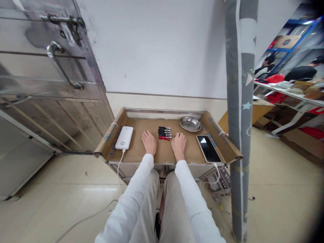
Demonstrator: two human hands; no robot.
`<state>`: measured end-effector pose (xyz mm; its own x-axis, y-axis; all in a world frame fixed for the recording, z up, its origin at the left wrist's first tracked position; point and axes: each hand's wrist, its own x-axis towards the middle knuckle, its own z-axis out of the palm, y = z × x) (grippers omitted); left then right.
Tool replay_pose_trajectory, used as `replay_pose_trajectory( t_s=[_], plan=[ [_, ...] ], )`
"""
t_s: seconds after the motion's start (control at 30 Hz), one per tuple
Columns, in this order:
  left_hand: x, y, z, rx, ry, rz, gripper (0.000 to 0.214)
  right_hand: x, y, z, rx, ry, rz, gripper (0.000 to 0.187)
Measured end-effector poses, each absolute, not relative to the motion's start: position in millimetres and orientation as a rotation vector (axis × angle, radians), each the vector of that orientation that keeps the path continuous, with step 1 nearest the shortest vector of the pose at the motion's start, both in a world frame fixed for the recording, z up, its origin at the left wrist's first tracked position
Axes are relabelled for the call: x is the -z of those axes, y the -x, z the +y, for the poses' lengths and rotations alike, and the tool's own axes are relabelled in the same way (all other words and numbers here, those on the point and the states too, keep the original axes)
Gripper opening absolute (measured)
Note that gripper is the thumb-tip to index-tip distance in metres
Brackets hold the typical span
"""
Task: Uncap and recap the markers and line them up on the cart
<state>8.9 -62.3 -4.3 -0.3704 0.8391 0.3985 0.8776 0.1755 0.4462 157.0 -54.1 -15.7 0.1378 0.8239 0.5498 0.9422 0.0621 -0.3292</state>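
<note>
L hand & R hand rest on board, gripping nothing, flanking prob. pens; keep R hand off pen ends, avoid nudging.

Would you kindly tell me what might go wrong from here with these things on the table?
The right hand rests close beside the pens, so a sideways move might disturb their row. The white cable from the power bank hangs over the table's front edge near the left sleeve, where it could snag. The phone lies near that edge; tugging its cord could drop it.
</note>
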Motion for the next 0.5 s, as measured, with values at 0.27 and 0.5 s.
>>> replay_pose_trajectory(
  t_s=[0.27, 0.5],
  plan=[
    [13.3, -7.1, -57.5, 0.863, 1.721, -2.261, 0.030, 18.0, -157.9, -53.1, 0.261, 1.810, -1.731, 0.016],
    [10.8, -6.6, -63.0, 0.835, 1.774, -2.260, 0.029, 15.0, -158.0, -56.8, 0.246, 1.810, -1.765, 0.017]
  ],
)
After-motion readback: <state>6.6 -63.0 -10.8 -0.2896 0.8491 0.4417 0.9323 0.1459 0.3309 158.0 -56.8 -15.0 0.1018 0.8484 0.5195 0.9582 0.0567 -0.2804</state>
